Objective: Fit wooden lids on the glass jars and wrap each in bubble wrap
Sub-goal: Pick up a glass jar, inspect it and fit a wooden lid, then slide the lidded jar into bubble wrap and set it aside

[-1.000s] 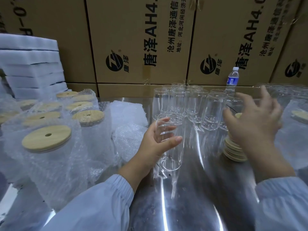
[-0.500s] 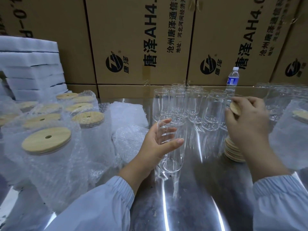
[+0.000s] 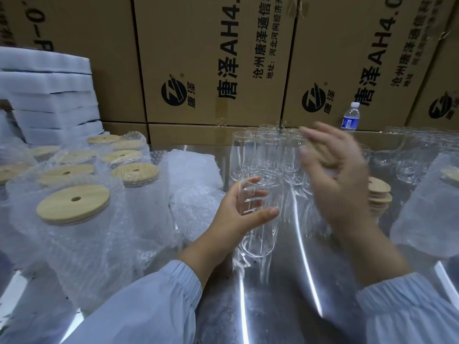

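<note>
Back: stacked brown cardboard boxes with black printed logos and lettering, forming a wall.
Table: shiny metal top, streaked with bright reflections.
Left: pile of white foam sheets.
Far right: water bottle standing against the boxes.

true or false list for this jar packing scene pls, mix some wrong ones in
1. The left hand grips a glass jar that has no lid on it. True.
2. The right hand holds nothing. False: it holds a wooden lid, which is blurred in the picture.
3. The wrapped jars on the left have lids fitted. True.
4. The water bottle lies on its side. False: it stands upright against the cardboard boxes.
5. The stack of lids sits to the left of the held jar. False: it sits to the right of the jar, beyond the right hand.
</note>
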